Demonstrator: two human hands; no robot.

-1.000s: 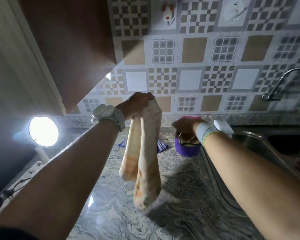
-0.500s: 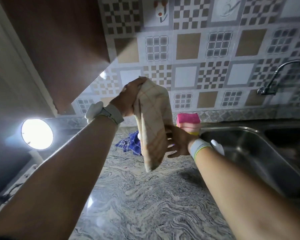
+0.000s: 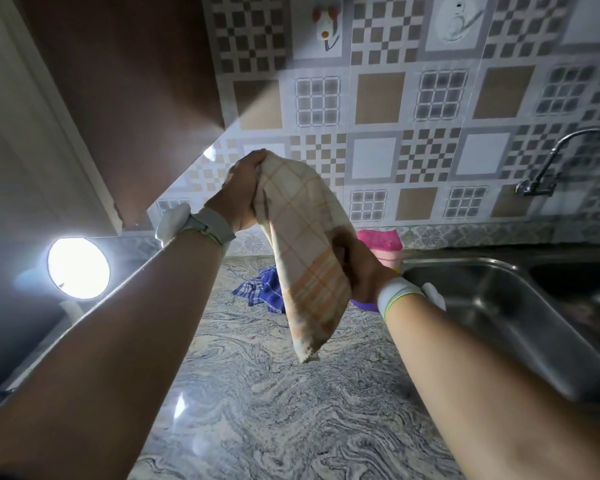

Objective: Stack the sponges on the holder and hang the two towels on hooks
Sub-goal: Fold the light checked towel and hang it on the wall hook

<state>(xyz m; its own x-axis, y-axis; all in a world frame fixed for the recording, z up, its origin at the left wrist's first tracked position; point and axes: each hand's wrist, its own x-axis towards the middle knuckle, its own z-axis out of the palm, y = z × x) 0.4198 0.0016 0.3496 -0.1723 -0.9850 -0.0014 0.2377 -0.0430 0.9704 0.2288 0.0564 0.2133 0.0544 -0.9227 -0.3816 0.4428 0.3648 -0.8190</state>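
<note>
An orange-checked cream towel (image 3: 303,244) hangs in the air above the marble counter. My left hand (image 3: 243,192) grips its top corner, raised toward the tiled wall. My right hand (image 3: 359,268) holds the towel's right edge lower down. A blue checked towel (image 3: 262,289) lies crumpled on the counter behind it. Pink sponges (image 3: 383,245) are stacked on a purple holder (image 3: 364,305), mostly hidden behind my right wrist. Two animal-shaped hooks are stuck high on the wall, a mouse hook (image 3: 324,27) and a white one (image 3: 456,20).
A steel sink (image 3: 499,306) takes up the right side, with a tap (image 3: 551,164) on the wall above it. A dark wall cabinet (image 3: 118,98) hangs at upper left. A bright round lamp (image 3: 78,268) glares at the left. The marble counter (image 3: 274,393) spreads below.
My right hand left the sponge holder and took hold of the cream towel's edge. My left hand lifted the towel higher, spreading it out from a bunched hang.
</note>
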